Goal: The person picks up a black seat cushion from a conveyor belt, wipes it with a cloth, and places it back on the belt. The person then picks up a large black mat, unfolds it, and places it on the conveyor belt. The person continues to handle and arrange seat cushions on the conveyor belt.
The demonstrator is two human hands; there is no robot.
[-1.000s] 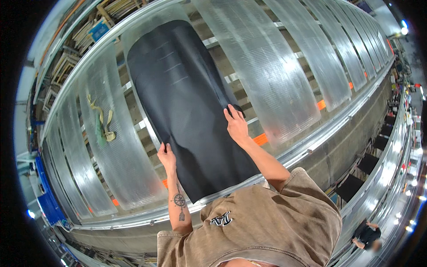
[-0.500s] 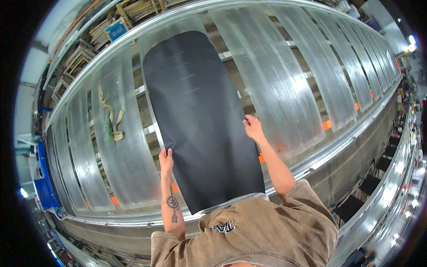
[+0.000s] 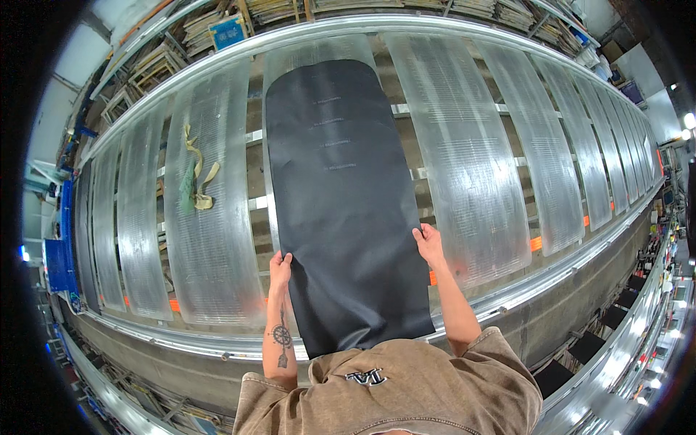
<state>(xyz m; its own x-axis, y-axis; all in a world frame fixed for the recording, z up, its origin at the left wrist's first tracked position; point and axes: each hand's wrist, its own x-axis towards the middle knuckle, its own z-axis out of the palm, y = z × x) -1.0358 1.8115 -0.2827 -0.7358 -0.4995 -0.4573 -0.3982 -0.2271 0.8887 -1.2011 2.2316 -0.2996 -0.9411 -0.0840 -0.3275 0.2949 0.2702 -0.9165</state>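
A long black sheet (image 3: 341,196) lies over one of the clear ribbed panels, its rounded far end toward the back rail. Faint rows of small pale print run across its far half. My left hand (image 3: 280,268) pinches the sheet's left edge between thumb and fingers. On the opposite edge, a little farther away, my right hand (image 3: 428,243) grips in the same manner. Between my hands and my body the sheet sags and creases, its near edge reaching my shirt. Part of the clear panel (image 3: 319,52) under it shows past the far end.
More clear panels (image 3: 464,159) stand side by side across metal bars, with gaps between. A knotted yellow strip with green netting (image 3: 197,177) rests on a panel at left. Metal rails (image 3: 507,308) border the near and far sides. Wooden frames (image 3: 156,69) are stacked beyond.
The view has shifted, so the panels sit farther right. The black sheet lies flatter at its far half, and more folds show near my body. Both hands still hold its edges.
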